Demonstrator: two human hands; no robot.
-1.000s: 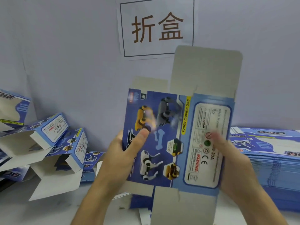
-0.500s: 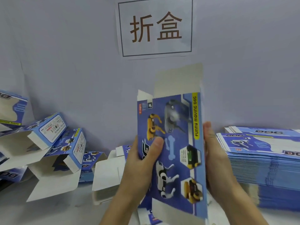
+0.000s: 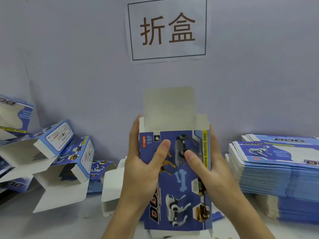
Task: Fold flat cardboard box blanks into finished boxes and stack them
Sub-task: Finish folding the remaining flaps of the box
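Blue box [image 3: 183,183] held upright at centre, above the table [image 3: 51,221], printed face with toy dogs and a bone toward the camera. Top open; pale lid flap [image 3: 170,102] stands straight up. Left hand [image 3: 143,163] grasps the left edge, thumb pressed on the front. Right hand [image 3: 208,163] grasps the right edge, thumb likewise. Stack of flat blanks [image 3: 279,171] at right; folded boxes [image 3: 57,152] piled at left.

Box blank [image 3: 177,183] now apparently squared open, both thumbs in front.
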